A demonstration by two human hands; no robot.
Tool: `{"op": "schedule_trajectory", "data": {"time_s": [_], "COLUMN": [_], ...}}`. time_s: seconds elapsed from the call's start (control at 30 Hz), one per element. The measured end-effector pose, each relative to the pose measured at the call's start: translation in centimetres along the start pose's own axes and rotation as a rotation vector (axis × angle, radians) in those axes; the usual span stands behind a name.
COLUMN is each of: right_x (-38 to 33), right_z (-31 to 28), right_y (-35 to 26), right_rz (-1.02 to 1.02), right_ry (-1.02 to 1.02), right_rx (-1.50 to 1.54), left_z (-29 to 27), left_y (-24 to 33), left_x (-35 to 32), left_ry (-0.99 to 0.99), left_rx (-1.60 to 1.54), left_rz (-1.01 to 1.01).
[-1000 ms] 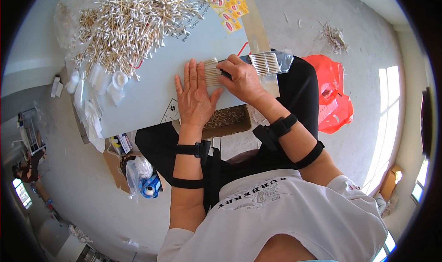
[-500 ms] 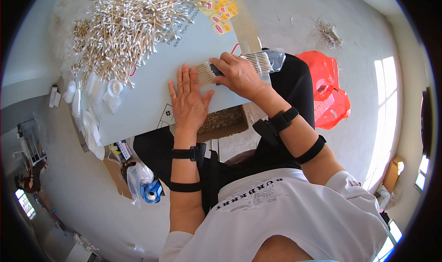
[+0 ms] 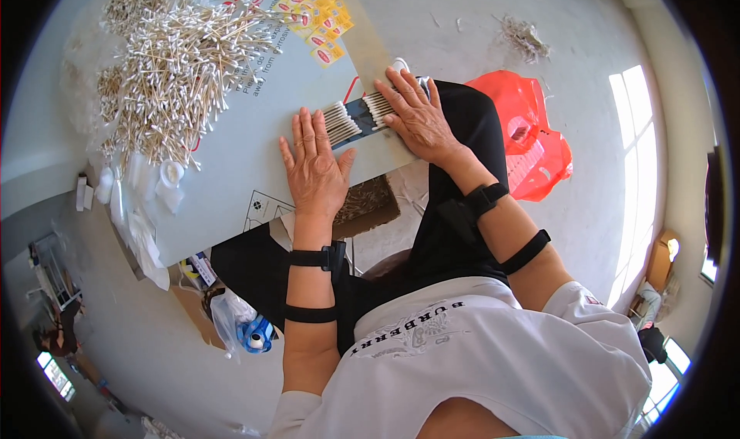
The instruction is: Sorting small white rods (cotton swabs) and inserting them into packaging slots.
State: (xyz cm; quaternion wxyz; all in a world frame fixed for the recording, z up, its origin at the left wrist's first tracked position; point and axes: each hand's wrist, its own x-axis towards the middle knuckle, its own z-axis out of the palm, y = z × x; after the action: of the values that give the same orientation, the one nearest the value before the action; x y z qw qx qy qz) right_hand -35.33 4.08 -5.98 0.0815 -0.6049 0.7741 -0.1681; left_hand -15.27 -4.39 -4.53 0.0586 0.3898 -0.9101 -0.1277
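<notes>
Two short rows of cotton swabs lie side by side near the front right corner of the pale board, with a dark strip between them. My left hand [image 3: 317, 165] rests flat with fingers extended, its fingertips beside the left row of cotton swabs [image 3: 340, 124]. Over the outer end of the right row of cotton swabs [image 3: 378, 109], my right hand [image 3: 422, 124] lies with fingers outstretched and covers part of it. The dark strip [image 3: 361, 117] shows between the rows. Neither hand grips anything.
A large heap of loose cotton swabs [image 3: 166, 73] covers the board's far left, with small yellow packets [image 3: 327, 24] to its right. Clear plastic bags [image 3: 135, 215] hang at the left edge. Below the board is a cardboard box [image 3: 368, 222]; a red plastic bag [image 3: 539, 142] lies right.
My right hand has gone from closed around the swabs to lying flat at their right end, uncovering the dark strip. The left hand stays flat. The whole view has shifted slightly.
</notes>
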Motion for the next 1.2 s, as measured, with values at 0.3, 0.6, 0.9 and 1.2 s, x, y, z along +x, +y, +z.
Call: {"op": "schedule_trajectory", "data": {"time_s": [0.3, 0.6, 0.9, 1.2], "right_x": [0.0, 0.0, -0.1, 0.0], "right_z": [0.2, 0.1, 0.3, 0.1], "right_y": [0.1, 0.1, 0.1, 0.2], "right_rz": [0.018, 0.025, 0.008, 0.011], "right_ry": [0.015, 0.002, 0.027, 0.016], "right_rx": [0.095, 0.151, 0.140, 0.190], "left_z": [0.9, 0.9, 1.2, 2.0], "left_y": [3.0, 3.8, 4.5, 5.3], "left_x": [0.9, 1.3, 1.7, 2.2], "left_ry": [-0.015, -0.016, -0.004, 0.037], "left_rx": [-0.041, -0.039, -0.062, -0.121], "left_rz": [0.042, 0.066, 0.078, 0.096]}}
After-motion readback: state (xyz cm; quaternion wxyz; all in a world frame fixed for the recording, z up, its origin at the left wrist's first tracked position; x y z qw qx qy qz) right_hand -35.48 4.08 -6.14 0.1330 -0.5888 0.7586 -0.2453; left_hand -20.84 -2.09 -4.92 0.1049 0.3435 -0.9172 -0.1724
